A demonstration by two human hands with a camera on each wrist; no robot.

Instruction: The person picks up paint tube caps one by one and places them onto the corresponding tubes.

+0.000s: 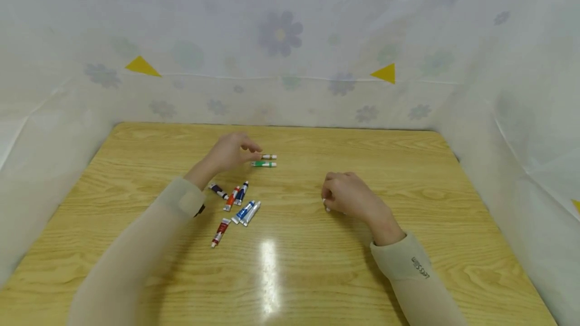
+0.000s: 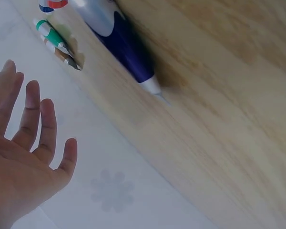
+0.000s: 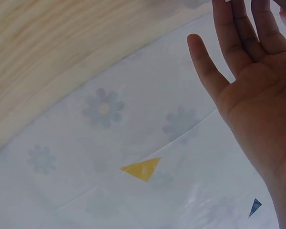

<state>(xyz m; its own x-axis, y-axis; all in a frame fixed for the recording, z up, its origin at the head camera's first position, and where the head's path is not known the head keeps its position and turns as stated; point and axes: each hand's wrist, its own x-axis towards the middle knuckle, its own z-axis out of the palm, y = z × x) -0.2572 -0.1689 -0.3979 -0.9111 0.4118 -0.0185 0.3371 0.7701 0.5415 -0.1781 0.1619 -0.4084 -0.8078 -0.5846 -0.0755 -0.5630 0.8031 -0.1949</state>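
green tube (image 1: 264, 164) lies just beside the left hand (image 1: 232, 151) (fingers relaxed, holding nothing).

Two paint tubes (image 1: 264, 160) lie side by side on the table (image 1: 408, 265), beyond a cluster of tubes (image 1: 235, 205). The left hand (image 1: 231, 152) sits just beside the pair; the right hand (image 1: 349, 195) lies well apart, rightward.

This looks like a small craft corner: a wooden table (image 1: 408, 265) with flowery plastic sheets (image 1: 290, 39) hung around it and little paint tubes (image 1: 240, 205).
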